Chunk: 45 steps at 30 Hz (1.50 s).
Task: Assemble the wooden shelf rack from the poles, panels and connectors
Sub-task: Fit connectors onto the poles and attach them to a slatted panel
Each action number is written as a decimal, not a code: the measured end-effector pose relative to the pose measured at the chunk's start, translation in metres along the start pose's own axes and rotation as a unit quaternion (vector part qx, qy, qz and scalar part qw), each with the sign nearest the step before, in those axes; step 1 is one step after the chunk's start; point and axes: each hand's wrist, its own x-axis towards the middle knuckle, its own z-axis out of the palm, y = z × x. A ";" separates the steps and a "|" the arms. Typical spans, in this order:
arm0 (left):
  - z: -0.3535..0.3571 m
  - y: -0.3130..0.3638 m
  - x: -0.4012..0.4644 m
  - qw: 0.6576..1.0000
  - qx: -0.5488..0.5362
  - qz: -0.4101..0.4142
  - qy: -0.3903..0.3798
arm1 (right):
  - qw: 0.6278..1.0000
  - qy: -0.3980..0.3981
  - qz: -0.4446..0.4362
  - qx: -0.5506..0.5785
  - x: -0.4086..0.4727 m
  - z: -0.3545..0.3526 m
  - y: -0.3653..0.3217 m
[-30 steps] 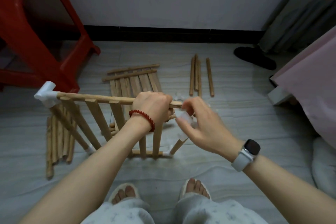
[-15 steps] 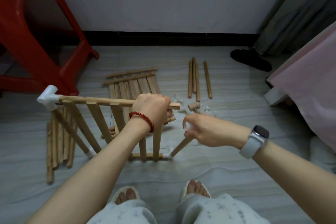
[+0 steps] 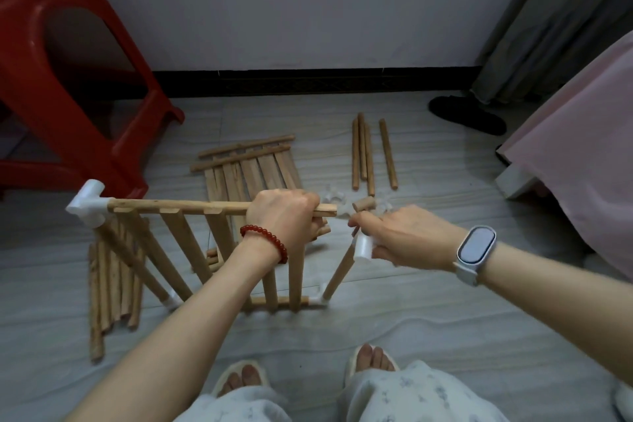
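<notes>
Left hand (image 3: 284,216) fisted around top rail (image 3: 191,207) of slatted panel (image 3: 219,250); right hand (image 3: 411,236) pinching white connector (image 3: 363,248) on pole (image 3: 339,272) top.

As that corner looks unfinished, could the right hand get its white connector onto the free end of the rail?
Probably yes: the right hand holds the connector just below the rail's bare end, with nothing between.

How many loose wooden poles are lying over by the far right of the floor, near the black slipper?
4. Three poles lie bunched side by side. The fourth lies apart to their right. A short stub nearer the right hand is not counted.
</notes>
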 end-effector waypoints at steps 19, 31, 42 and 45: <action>-0.008 0.000 -0.006 0.998 -0.045 -0.036 -0.028 | 0.967 0.053 0.197 0.149 -0.001 0.003 -0.043; -0.015 0.002 -0.017 0.995 -0.067 -0.038 -0.068 | 0.997 -0.003 0.043 0.059 0.000 -0.013 -0.004; -0.027 -0.007 -0.027 0.994 -0.065 -0.060 -0.057 | 0.914 0.110 0.233 0.313 0.011 -0.003 -0.048; -0.024 -0.010 -0.026 0.995 -0.061 -0.062 -0.041 | 0.926 0.089 0.217 0.296 0.031 -0.017 -0.053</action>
